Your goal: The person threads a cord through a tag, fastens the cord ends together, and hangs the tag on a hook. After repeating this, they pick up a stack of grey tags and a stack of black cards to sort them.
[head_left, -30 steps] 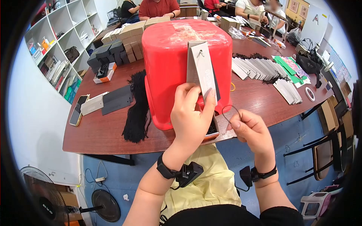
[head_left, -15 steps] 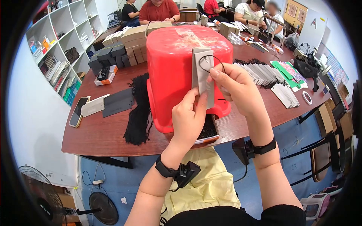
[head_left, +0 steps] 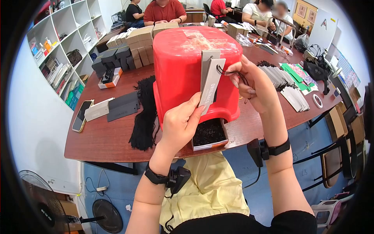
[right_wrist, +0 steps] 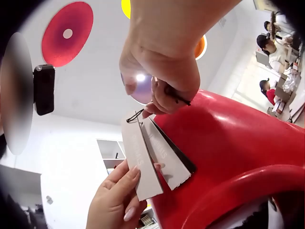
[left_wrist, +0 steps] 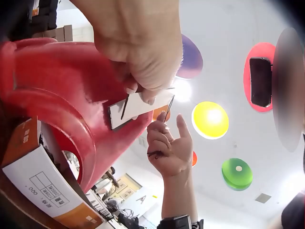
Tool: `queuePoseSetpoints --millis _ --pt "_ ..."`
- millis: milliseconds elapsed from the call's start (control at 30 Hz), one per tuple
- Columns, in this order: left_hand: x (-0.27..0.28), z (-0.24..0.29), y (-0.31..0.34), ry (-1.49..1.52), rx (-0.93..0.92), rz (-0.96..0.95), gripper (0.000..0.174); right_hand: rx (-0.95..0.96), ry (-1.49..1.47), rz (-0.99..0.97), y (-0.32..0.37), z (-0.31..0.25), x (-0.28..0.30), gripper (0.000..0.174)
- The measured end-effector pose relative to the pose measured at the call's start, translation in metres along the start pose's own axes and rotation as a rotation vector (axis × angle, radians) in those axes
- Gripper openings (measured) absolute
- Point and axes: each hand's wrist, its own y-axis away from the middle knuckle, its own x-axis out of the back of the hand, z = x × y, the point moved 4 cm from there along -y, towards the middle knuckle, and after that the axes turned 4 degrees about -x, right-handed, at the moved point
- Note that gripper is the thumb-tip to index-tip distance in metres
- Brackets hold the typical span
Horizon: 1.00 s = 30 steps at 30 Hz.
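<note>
A pale grey hang tag [head_left: 213,82] with lettering stands in front of the red plastic stool [head_left: 175,70], tilted to the right. My left hand [head_left: 177,123] pinches its lower part between thumb and fingers. Behind it is a second grey tag [head_left: 205,64], and in the right wrist view a dark edge [right_wrist: 183,160] shows behind the fanned tags. A thin black cord [head_left: 223,71] loops through the hole at the front tag's top. My right hand [head_left: 255,84], to the right of the tag, grips the cord with curled fingers.
An open box [head_left: 210,147] of small black pieces sits under the stool's arched cutout. To the left lie a bundle of black cords [head_left: 142,117], dark cards [head_left: 122,105] and a phone [head_left: 80,116]. Rows of corded tags [head_left: 294,99] lie right. People sit across the table.
My right hand rose from below right to the tag's top, and the cord now runs through the hole. It has since drawn rightward, while my left hand tilted the front tag.
</note>
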Motion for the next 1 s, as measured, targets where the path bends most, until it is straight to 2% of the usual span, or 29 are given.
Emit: queuePoseSetpoints --millis 67,100,167,200,267,300,367,467,500,567,633,800,933,1000 --pt "0.004 0.007 -0.003 -0.237 -0.099 -0.024 0.025 -0.024 0.024 0.036 -0.002 0.0 -0.003 0.035" --pt "0.007 0.013 -0.004 -0.238 -0.099 -0.022 0.025 -0.025 0.056 0.042 -0.002 0.0 -0.005 0.034" --pt "0.013 0.032 -0.006 -0.532 -0.196 -0.084 0.031 -0.029 0.09 0.046 -0.004 0.001 -0.006 0.034" --pt "0.016 0.039 -0.006 -0.533 -0.191 -0.083 0.031 -0.049 0.085 0.042 -0.005 0.004 -0.004 0.031" --pt "0.018 0.04 -0.005 -0.16 0.108 -0.201 0.031 -0.072 0.079 0.035 -0.007 0.01 0.0 0.029" --pt "0.015 0.039 -0.005 0.178 0.298 -0.177 0.029 -0.049 0.07 -0.006 -0.007 0.012 0.0 0.028" --pt "0.013 0.028 -0.003 0.525 0.461 -0.189 0.026 -0.024 0.062 -0.048 -0.007 0.013 -0.002 0.026" --pt "0.003 0.003 0.001 0.289 0.239 -0.128 0.024 -0.04 0.038 -0.011 -0.005 0.009 -0.007 0.025" --pt "0.004 0.002 0.002 0.289 0.236 -0.126 0.024 -0.038 0.04 -0.012 -0.005 0.008 -0.008 0.025" --pt "0.006 0.007 0.004 -0.035 0.098 -0.202 0.023 -0.004 0.135 0.04 -0.006 0.004 -0.009 0.026" --pt "0.005 0.005 0.008 -0.002 0.097 -0.162 0.022 -0.012 0.135 -0.009 -0.005 0.001 -0.012 0.028" --pt "0.009 0.004 0.013 -0.034 0.106 -0.15 0.021 0.193 0.205 -0.062 -0.007 -0.004 -0.021 0.019" --pt "0.01 0.006 0.014 -0.028 0.08 -0.13 0.021 0.1 0.253 -0.032 0.0 -0.008 -0.02 0.014" --pt "0.011 0.007 0.015 -0.002 0.108 -0.127 0.021 0.239 0.27 -0.012 0.002 -0.013 -0.024 0.014"
